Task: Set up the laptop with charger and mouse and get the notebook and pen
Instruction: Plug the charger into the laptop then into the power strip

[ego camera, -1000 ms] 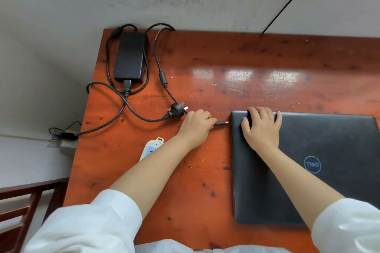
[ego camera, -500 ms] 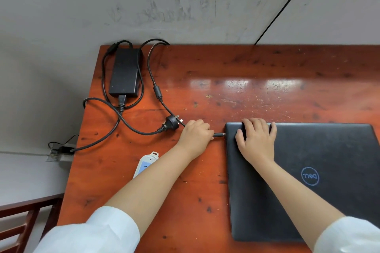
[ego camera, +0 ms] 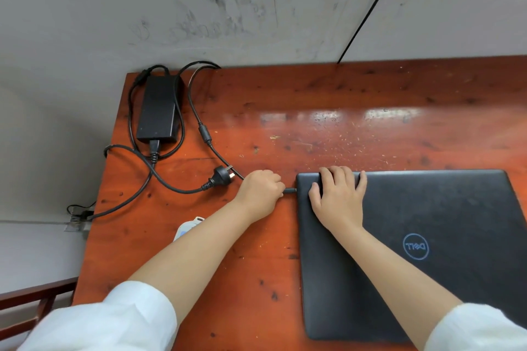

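Observation:
A closed black laptop (ego camera: 427, 236) lies on the red-brown wooden table (ego camera: 228, 279) at the right. My right hand (ego camera: 338, 199) rests flat on its far left corner, fingers spread. My left hand (ego camera: 261, 194) is closed around the charger's barrel connector (ego camera: 290, 190), whose tip touches the laptop's left edge. The black charger brick (ego camera: 158, 108) lies at the table's far left corner with its cable looped around it. A loose black wall plug (ego camera: 221, 177) lies just left of my left hand. No mouse, notebook or pen is in view.
A small white and blue object (ego camera: 186, 229) peeks out from under my left forearm. A grey scuffed wall (ego camera: 256, 8) runs along the table's far edge. A wall socket with a plug (ego camera: 78, 218) sits left of the table. A wooden chair (ego camera: 34, 308) stands at lower left.
The camera view has tilted so the table sits lower in frame. My left hand has pushed the connector right until its tip meets the laptop's edge. My right hand stays on the lid.

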### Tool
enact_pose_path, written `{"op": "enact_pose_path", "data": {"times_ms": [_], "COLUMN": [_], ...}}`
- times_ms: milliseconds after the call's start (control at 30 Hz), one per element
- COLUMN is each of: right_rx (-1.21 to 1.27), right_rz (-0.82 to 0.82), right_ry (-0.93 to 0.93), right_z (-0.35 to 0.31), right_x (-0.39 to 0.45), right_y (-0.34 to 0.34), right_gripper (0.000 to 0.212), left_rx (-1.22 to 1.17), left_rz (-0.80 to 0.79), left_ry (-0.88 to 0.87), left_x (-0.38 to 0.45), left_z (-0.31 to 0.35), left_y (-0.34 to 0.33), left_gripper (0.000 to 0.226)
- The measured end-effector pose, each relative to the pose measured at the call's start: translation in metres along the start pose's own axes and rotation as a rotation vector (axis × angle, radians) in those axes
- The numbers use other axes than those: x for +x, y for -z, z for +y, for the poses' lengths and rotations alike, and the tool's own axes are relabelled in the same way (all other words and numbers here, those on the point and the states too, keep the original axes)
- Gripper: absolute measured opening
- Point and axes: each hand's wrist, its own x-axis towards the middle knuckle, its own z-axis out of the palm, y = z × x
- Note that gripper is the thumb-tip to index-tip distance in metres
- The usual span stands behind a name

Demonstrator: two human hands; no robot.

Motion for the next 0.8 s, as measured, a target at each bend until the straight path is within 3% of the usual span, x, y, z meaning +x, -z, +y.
{"op": "enact_pose_path", "data": {"times_ms": [567, 700, 800], "right_rx": [0.020, 0.070, 0.114], "right_rz": [-0.010, -0.010, 0.023], "right_ry": [0.044, 0.030, 0.037], "right_z": [0.007, 0.012, 0.013], "right_x": [0.002, 0.003, 0.002], "right_y": [-0.007, -0.013, -0.016], "right_gripper": [0.053, 0.046, 0.036], "left_rx": [-0.046, -0.045, -0.135], "left_rz": [0.162, 0.222, 0.295], "left_ry": [0.063, 0.228, 0.594], "left_x": [-0.005, -0.017, -0.039], "left_z": [0.009, 0.011, 0.007], "left_y": [-0.009, -0.011, -0.014], "left_gripper": [0.029, 0.044, 0.054]}}
